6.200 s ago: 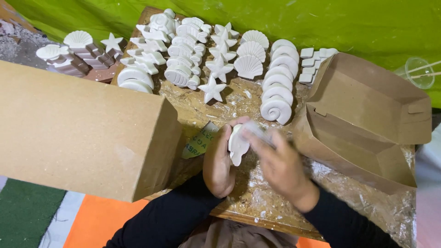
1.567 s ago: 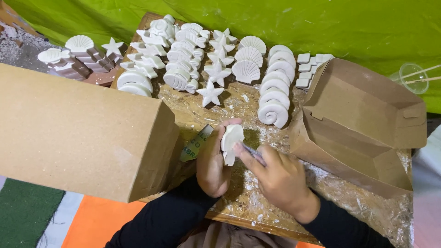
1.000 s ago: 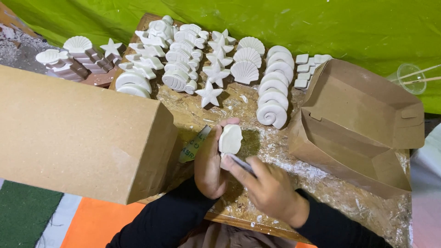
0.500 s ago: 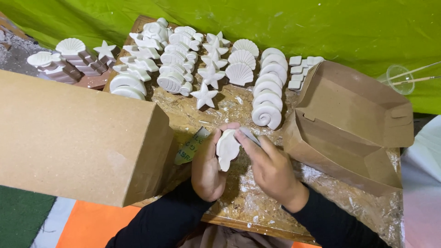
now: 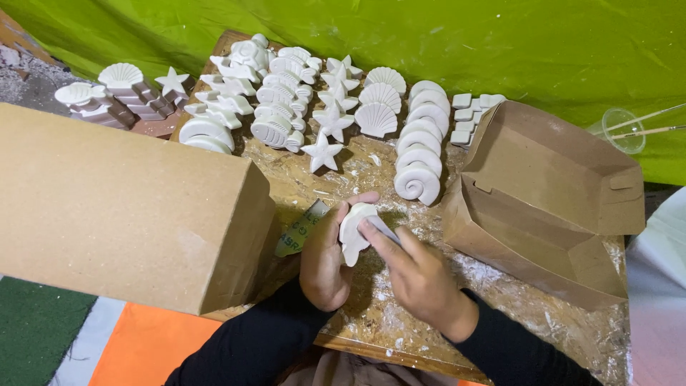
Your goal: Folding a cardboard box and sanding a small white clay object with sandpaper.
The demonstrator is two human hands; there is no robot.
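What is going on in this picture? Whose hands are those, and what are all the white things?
The camera sits on a person's head and looks down, so you see their own two hands. The left hand holds a small white plaster piece, perhaps fish-shaped. The right hand presses a thin flat tool against it. On the board behind stand rows of white plaster shapes: starfish, scallop shells and spiral snail shells. A closed cardboard box lies on the left, and an open cardboard box on the right.

Both arms wear long black sleeves, snug and plain (no print or cuff detail shows), ending at the wrists. The left hand [image 5: 325,261] and right hand [image 5: 421,279] are bare, ungloved.
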